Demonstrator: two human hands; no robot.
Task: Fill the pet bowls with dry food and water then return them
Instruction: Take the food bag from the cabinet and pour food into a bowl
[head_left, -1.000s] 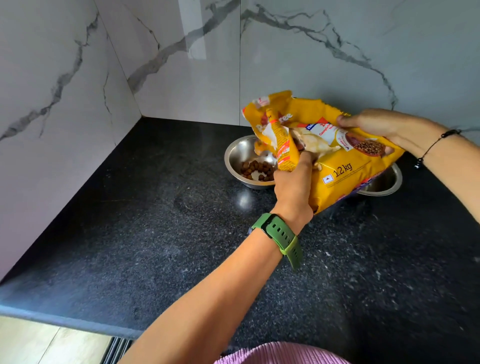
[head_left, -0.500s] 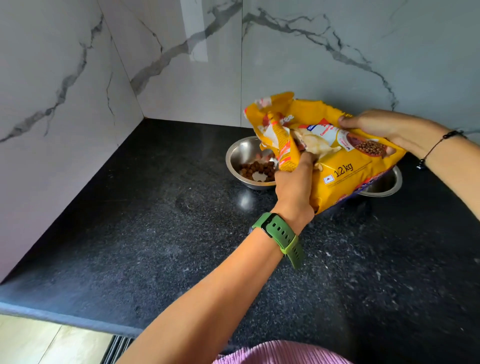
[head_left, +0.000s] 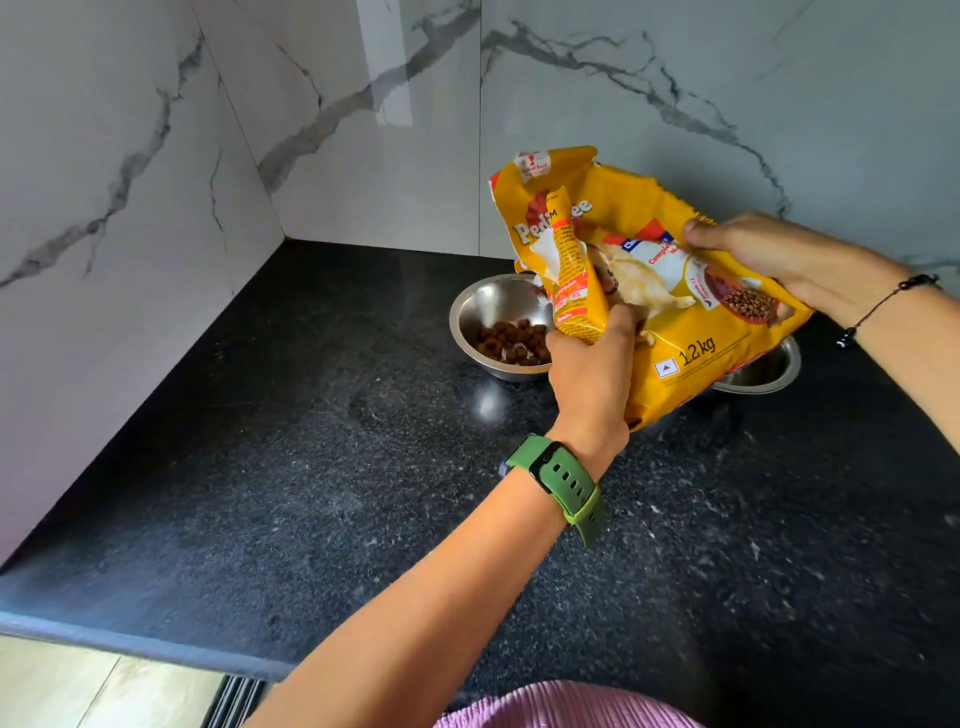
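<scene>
A yellow dry food bag (head_left: 670, 332) is held tilted above two steel bowls on the black counter. My left hand (head_left: 592, 374) grips the bag near its torn opening, with a green watch on the wrist. My right hand (head_left: 769, 254) holds the bag's upper right side. The left bowl (head_left: 478, 312) holds a small heap of brown kibble (head_left: 514, 343). The right bowl (head_left: 763, 371) is mostly hidden under the bag, and its contents cannot be seen.
The black speckled counter (head_left: 363, 493) fills a corner between marble walls (head_left: 130, 182). Its front edge runs along the lower left, with pale floor (head_left: 62, 686) below.
The bag's opening has lifted a little higher above the left bowl. Both hands keep their hold, and the kibble heap looks about the same.
</scene>
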